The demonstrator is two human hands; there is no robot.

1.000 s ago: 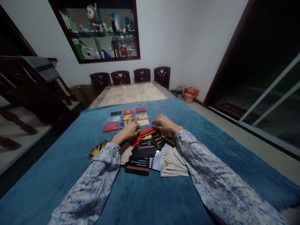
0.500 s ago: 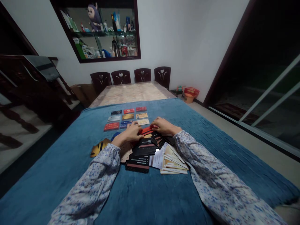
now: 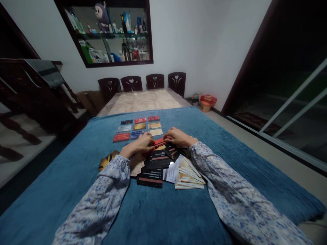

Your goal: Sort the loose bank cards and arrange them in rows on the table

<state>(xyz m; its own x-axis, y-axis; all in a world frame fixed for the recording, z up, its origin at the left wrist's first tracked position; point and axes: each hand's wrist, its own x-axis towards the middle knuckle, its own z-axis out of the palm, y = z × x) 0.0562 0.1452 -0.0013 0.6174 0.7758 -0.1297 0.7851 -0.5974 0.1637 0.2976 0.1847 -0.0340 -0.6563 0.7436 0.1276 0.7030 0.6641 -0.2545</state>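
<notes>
A loose pile of cards (image 3: pixel 163 166), black, cream and gold, lies on the blue cloth (image 3: pixel 158 211) in front of me. A red card (image 3: pixel 159 141) sits at the pile's far end. My left hand (image 3: pixel 140 144) and my right hand (image 3: pixel 177 136) meet over it, each with curled fingers pinching one end of the red card. Beyond my hands, several cards lie face up in neat rows (image 3: pixel 139 128), among them a red one at the left (image 3: pixel 121 137).
A gold and black card (image 3: pixel 107 160) lies apart at the pile's left. Past the cloth the bare marble tabletop (image 3: pixel 143 101) runs to several dark chairs (image 3: pixel 131 83). A wall cabinet (image 3: pixel 112 34) hangs behind, and a glass door (image 3: pixel 293 112) stands at the right.
Both hands drew back from the rows to the pile's far end and closed on the red card. Little has moved in the last half second.
</notes>
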